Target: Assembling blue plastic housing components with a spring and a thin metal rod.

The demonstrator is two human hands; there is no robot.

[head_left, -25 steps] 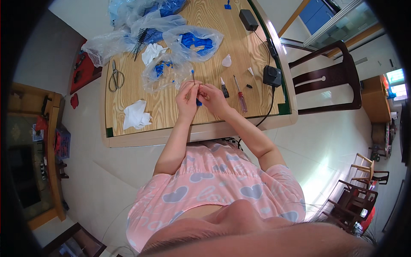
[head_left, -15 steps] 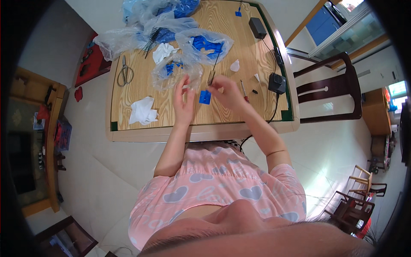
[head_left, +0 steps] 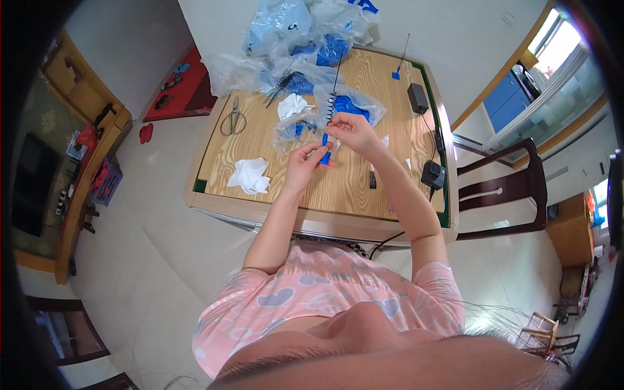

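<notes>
My left hand (head_left: 305, 166) is closed round a small blue plastic piece (head_left: 324, 158) above the near middle of the table. Just above it, my right hand (head_left: 351, 134) pinches the lower part of a black coiled wire (head_left: 330, 109), whose straight thin end points away from me. A narrow blue part at the wire's foot meets the blue piece; the exact joint is too small to make out. Beside my hands lies a clear plastic bag (head_left: 283, 142) with small blue parts in it. Behind the wire, another clear bag (head_left: 374, 99) holds larger blue pieces.
Scissors (head_left: 233, 121) and a crumpled white tissue (head_left: 249, 175) lie at the left. Several black coiled wires (head_left: 281, 84) rest on bags at the back. A blue piece with a wire (head_left: 396, 75), a black adapter (head_left: 418, 99) and a black boxy device (head_left: 433, 174) are at the right.
My left hand has closed on the blue piece, where before it was beside it with fingers apart. The wire and blue piece now stand more in line. The whole view has shifted.
</notes>
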